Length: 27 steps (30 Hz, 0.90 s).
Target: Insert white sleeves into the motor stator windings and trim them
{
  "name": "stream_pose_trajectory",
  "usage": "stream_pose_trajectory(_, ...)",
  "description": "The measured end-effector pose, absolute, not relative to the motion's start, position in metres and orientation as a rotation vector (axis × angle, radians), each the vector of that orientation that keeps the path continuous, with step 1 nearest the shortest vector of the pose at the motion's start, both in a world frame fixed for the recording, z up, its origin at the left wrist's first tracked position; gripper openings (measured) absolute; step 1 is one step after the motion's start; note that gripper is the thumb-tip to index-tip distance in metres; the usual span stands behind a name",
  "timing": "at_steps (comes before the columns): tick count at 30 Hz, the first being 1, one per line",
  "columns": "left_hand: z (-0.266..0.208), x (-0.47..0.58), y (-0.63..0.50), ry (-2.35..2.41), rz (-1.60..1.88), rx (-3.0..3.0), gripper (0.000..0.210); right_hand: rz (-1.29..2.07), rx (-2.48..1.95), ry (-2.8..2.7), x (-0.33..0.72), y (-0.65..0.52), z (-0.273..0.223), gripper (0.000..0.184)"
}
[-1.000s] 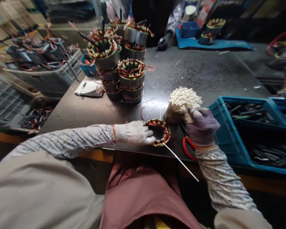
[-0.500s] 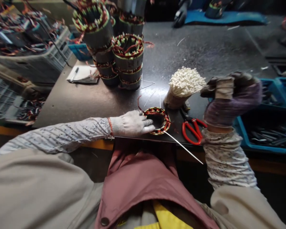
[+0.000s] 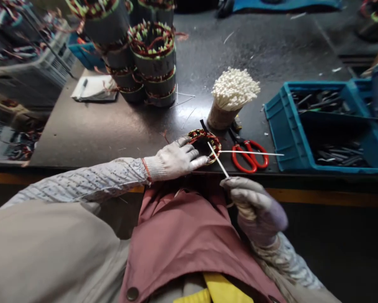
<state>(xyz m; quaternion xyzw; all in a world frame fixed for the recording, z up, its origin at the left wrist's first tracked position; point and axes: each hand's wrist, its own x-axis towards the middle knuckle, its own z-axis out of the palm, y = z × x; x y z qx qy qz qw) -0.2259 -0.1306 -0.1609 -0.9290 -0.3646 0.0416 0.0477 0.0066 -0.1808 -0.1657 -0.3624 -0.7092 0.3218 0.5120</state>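
Note:
A small wound motor stator [image 3: 219, 148], a ring of red and copper-coloured wire, sits at the table's front edge. My gloved left hand [image 3: 181, 159] grips its left side, fingertips over the rim. One thin white stick [image 3: 252, 152] juts from the ring to the right. My gloved right hand [image 3: 250, 198], below and right of the stator, pinches another thin white stick [image 3: 219, 162], whose tip reaches over the ring's opening. Red-handled scissors [image 3: 250, 155] lie to the right of the ring. Behind it stands a brown holder [image 3: 220, 115] packed with white sticks [image 3: 236, 88].
Stacked wound stators [image 3: 154, 59] stand at the back left beside a paper pad [image 3: 94, 88] with a pen. Blue bins [image 3: 280, 126] with dark strips are on the right. A grey crate [image 3: 25, 84] of wired parts is at the far left. Loose white sticks lie mid-table.
My right hand has come from beside the stick bundle down and left to the stator, bringing a white stick. The jutting stick has swung from lower right to straight right. The view has shifted.

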Motion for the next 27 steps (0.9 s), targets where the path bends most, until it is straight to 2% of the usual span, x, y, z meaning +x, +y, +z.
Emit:
stream_pose_trajectory(3, -0.155, -0.208, -0.137, -1.393, 0.191, -2.729, 0.039, 0.776, -0.738, -1.814, 0.02, -0.206, -0.202, 0.031)
stream_pose_trajectory(7, -0.158, -0.208, -0.135, -1.491, 0.169, -2.816, 0.038, 0.859, -0.752, -1.857, 0.033, -0.225, -0.222, 0.04)
stream_pose_trajectory(13, -0.167, -0.214, -0.142, -1.553, 0.036, -2.797, 0.046, 0.922, -0.845, -1.842, 0.034, -0.226, -0.226, 0.035)
stream_pose_trajectory(19, -0.171, -0.206, -0.14, -1.738, -0.102, -2.748, 0.047, 0.779, -0.846, -1.8, -0.007, -0.189, -0.239, 0.022)
stream_pose_trajectory(25, -0.177, -0.202, -0.144, -2.102, -0.702, -2.662, 0.059, 0.673, -0.937, -1.725, -0.04, -0.165, -0.254, 0.014)
stream_pose_trajectory(27, -0.182, -0.202, -0.147, -2.079, -0.885, -2.613, 0.053, 0.685, -0.972, -1.674, -0.038, -0.168, -0.252, 0.011)
